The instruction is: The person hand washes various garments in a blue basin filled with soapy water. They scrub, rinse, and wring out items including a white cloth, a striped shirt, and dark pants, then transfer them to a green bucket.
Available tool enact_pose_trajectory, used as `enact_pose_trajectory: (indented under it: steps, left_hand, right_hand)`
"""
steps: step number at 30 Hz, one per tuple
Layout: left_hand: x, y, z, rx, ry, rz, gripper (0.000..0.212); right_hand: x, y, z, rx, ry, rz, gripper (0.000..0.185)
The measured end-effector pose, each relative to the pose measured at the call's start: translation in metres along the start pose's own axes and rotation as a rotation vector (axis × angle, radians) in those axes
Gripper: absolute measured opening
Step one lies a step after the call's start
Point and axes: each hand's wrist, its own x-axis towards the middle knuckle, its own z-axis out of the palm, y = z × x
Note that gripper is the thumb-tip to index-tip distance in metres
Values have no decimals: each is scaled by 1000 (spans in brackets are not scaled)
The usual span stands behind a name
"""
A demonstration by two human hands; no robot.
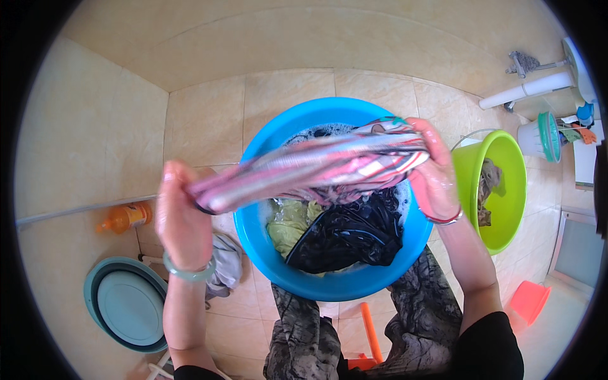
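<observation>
A wet striped cloth garment (308, 166), pink, white and dark, is stretched between my two hands above a blue plastic basin (332, 287). My left hand (183, 213), with a pale green bangle at the wrist, grips its left end, which is blurred. My right hand (437, 166), with a red band and a metal bracelet at the wrist, grips the bunched right end. In the basin lie a dark garment (351, 235) and a yellow-green cloth (287, 228) in sudsy water, partly hidden by the striped garment.
A lime-green bucket (510, 190) with cloth inside stands right of the basin. At left are an orange bottle (128, 217), a grey-green collapsible basin (130, 306) and a grey cloth (225, 261). A white pail (529, 137) and an orange-red container (529, 301) are farther right.
</observation>
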Motion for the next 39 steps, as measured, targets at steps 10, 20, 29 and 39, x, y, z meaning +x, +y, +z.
enact_pose_trajectory:
  steps: [10,20,29,39]
  left_hand:
    - [-26,-144,-3,1381,-465,-315,92]
    - [-17,-207,4,1057,-465,-211,71]
    - [-8,-50,56,155,-206,-275,29]
    - [-1,-48,65,193,-32,-155,33]
  right_hand:
    - [-23,47,-53,-659,-379,170,38]
    - [-29,-28,-11,-41,-379,-40,40]
    - [1,-47,-14,-735,-294,-202,85]
    - [-10,122,-35,-697,-250,342,43]
